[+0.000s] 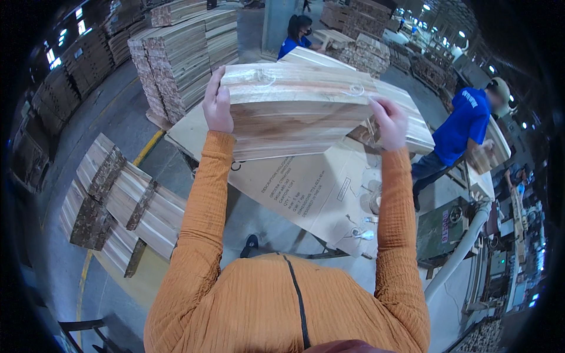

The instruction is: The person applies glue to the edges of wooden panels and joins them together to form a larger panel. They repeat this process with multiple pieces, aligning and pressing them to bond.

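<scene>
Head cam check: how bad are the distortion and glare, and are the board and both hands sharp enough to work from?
Head view: strong fisheye bend, black vignette at rim; ceiling lights flare far off; wooden board, left hand and right hand evenly lit, reasonably sharp.

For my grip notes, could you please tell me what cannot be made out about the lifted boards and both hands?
Head view only:
- Stack of boards: its underside faces away, and the exact board count is blurred.
- Left hand: the fingers wrap behind the stack.
- Right hand: the fingertips are hidden behind the boards.
- Cardboard sheet: partly covered by the stack.
</scene>
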Tool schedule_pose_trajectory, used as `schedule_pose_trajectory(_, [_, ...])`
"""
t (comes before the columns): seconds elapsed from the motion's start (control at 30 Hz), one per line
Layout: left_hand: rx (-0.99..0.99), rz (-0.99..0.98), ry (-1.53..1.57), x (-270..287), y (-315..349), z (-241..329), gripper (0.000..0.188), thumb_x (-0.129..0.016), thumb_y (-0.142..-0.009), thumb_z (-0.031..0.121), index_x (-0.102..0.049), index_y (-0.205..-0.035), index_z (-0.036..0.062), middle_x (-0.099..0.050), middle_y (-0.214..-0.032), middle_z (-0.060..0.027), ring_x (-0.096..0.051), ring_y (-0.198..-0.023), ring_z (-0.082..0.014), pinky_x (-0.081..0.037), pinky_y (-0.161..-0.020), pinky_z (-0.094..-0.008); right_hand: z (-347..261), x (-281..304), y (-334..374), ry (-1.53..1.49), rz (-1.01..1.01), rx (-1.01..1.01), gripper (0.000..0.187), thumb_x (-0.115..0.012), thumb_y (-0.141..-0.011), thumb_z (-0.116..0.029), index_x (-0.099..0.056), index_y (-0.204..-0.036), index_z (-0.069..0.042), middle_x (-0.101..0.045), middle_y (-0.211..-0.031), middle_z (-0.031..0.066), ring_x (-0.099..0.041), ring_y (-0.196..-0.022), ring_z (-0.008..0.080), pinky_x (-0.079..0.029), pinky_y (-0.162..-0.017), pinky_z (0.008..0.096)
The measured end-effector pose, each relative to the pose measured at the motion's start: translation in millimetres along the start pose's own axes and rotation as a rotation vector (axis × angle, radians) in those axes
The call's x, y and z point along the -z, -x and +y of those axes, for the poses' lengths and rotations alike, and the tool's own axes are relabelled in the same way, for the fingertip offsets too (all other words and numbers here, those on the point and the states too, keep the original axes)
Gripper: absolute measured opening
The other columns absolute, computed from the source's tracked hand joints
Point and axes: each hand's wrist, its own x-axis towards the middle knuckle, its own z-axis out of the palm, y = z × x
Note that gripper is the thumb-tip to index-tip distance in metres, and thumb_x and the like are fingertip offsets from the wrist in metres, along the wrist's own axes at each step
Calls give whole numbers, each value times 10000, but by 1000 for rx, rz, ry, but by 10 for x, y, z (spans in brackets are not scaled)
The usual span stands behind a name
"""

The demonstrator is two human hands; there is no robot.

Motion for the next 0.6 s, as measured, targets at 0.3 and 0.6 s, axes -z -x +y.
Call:
schedule_pose_trajectory(0.3, [-47,-1,-103,-16,62,206,469,-461,-805,171,-518,-1214,-52,-528,-1239,-189,-477,-1189,-280,-325,-1029,-342,-651,-1562,-413,73,-430,296,129,-676,-799,-150,-677,-834,-26,-598,-727,57,-550,-634,151,-441,-594,286])
schedule_pose_trajectory(0.6, [-73,-12,-126,0,45,220,444,-466,-813,154,-515,-1205,-49,-531,-1223,-190,-496,-1161,-281,-356,-1002,-340,-549,-1577,-398,278,-367,741,91,-649,-764,-14,-679,-844,-44,-609,-814,43,-566,-692,194,-473,-647,297])
